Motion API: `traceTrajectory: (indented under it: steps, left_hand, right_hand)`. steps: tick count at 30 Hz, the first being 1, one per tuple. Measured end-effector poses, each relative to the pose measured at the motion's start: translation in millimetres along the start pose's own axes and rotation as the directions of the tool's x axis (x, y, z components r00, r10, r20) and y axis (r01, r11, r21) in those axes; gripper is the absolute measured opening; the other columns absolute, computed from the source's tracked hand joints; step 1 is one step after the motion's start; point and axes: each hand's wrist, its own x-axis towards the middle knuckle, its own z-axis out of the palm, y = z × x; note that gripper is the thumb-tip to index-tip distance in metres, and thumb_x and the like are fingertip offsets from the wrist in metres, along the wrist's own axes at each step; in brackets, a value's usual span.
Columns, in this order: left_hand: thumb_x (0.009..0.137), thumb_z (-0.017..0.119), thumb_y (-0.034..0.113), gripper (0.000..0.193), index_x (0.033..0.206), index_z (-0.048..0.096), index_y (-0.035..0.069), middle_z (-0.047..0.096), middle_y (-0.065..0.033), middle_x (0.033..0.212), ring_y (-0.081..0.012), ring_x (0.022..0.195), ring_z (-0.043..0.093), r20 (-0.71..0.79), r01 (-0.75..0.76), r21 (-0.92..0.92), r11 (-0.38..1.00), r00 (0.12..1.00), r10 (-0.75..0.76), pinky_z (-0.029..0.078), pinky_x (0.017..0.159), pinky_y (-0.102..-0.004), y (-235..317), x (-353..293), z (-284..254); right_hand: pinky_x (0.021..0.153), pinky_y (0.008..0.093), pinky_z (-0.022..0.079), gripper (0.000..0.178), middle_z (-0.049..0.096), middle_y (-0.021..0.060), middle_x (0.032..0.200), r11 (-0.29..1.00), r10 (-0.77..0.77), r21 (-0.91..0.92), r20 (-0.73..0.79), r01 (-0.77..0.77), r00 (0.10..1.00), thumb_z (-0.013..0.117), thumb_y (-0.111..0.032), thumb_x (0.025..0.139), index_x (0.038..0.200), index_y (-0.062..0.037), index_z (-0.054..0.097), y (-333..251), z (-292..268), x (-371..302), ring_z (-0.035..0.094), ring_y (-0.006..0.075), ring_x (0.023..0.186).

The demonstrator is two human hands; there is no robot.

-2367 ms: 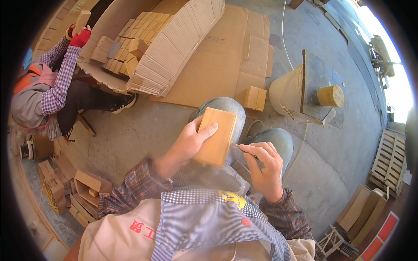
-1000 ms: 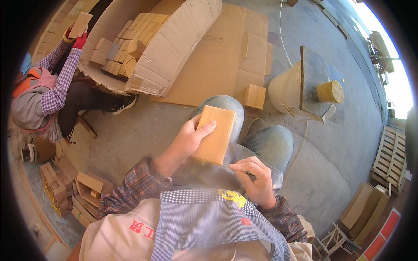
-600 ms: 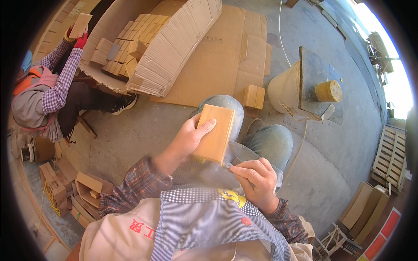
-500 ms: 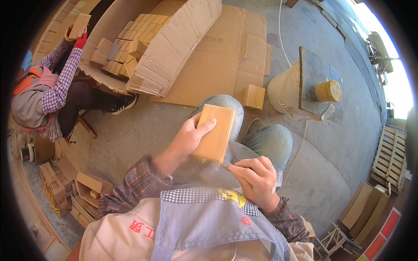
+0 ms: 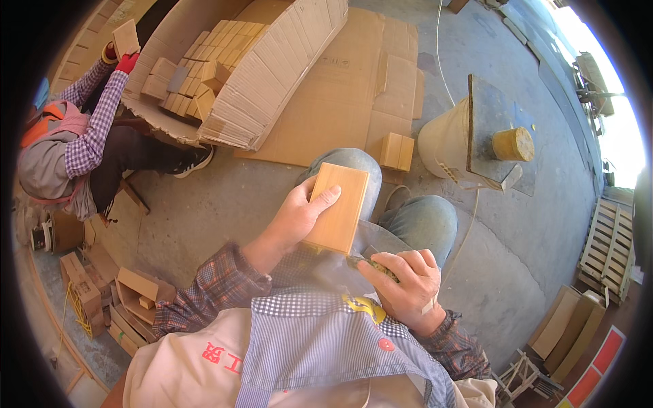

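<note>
left hand (image 5: 297, 214): clamped snug on a flat wooden block (image 5: 339, 209), thumb on top, other fingers mostly hidden underneath; block's at its 2 o'clock
right hand (image 5: 408, 284): curled tight round a small speckled-handled tool (image 5: 385, 270), tip by the block's 5 o'clock corner, can't tell if touching
big cardboard box (image 5: 282, 75): 11 o'clock, rows of stacked blocks (image 5: 219, 51) inside, top cut off
bucket (image 5: 437, 144): 2 o'clock, dark board (image 5: 486, 112) hides its insides

There are two bare hands (image 5: 296, 216) (image 5: 410, 291), one pale bucket (image 5: 443, 139), one yellow cylinder (image 5: 513, 144) (one co-worker (image 5: 88, 146)).
</note>
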Motion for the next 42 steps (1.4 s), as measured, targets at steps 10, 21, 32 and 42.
traceTrajectory:
  steps: [10,21,32,42]
  left_hand:
    - [0.106,0.067,0.031,0.053,0.143,0.053,-0.004,0.067,-0.0109,0.127,-0.0161,0.111,0.067,-0.029,-0.061,0.053,0.997,0.998,0.063,0.057,0.093,-0.0320,-6.0,3.9,-0.3]
    - [0.106,0.065,0.028,0.047,0.140,0.057,-0.003,0.068,-0.0104,0.127,-0.0167,0.112,0.066,-0.050,-0.091,0.085,0.992,0.994,0.096,0.054,0.096,-0.0320,-6.4,4.9,7.6]
    - [0.107,0.064,0.025,0.048,0.144,0.053,-0.003,0.065,-0.0101,0.131,-0.0161,0.118,0.062,-0.135,-0.172,0.082,0.982,0.974,0.182,0.050,0.103,-0.0314,14.5,9.0,17.7]
    - [0.108,0.063,0.029,0.049,0.145,0.052,-0.002,0.065,-0.0096,0.131,-0.0155,0.117,0.063,-0.113,-0.215,0.139,0.967,0.966,0.231,0.053,0.100,-0.0311,14.4,-5.8,5.9]
  right_hand:
    - [0.071,0.0331,0.041,0.038,0.063,-0.0025,0.101,0.985,-0.012,-0.170,0.146,0.037,0.989,0.070,-0.016,0.072,0.110,-0.0130,0.074,-8.0,-14.3,5.8,0.056,0.0160,0.083]
    - [0.074,0.0300,0.051,0.014,0.070,0.0074,0.091,0.638,0.746,0.328,-0.489,-0.697,0.453,0.064,-0.002,0.098,0.108,0.0016,0.072,168.0,-65.2,-24.8,0.066,0.0153,0.080]
    - [0.081,0.0387,0.056,0.017,0.074,0.0103,0.089,0.542,0.421,-0.401,-0.631,-0.739,0.652,0.075,-0.017,0.091,0.103,-0.0051,0.073,345.1,-91.4,13.3,0.069,0.0275,0.079]
    - [0.080,0.0473,0.055,0.042,0.072,0.0199,0.096,0.707,0.386,0.359,0.525,-0.609,0.758,0.081,-0.034,0.088,0.108,0.0005,0.067,43.7,3.3,-23.5,0.070,0.0407,0.092]
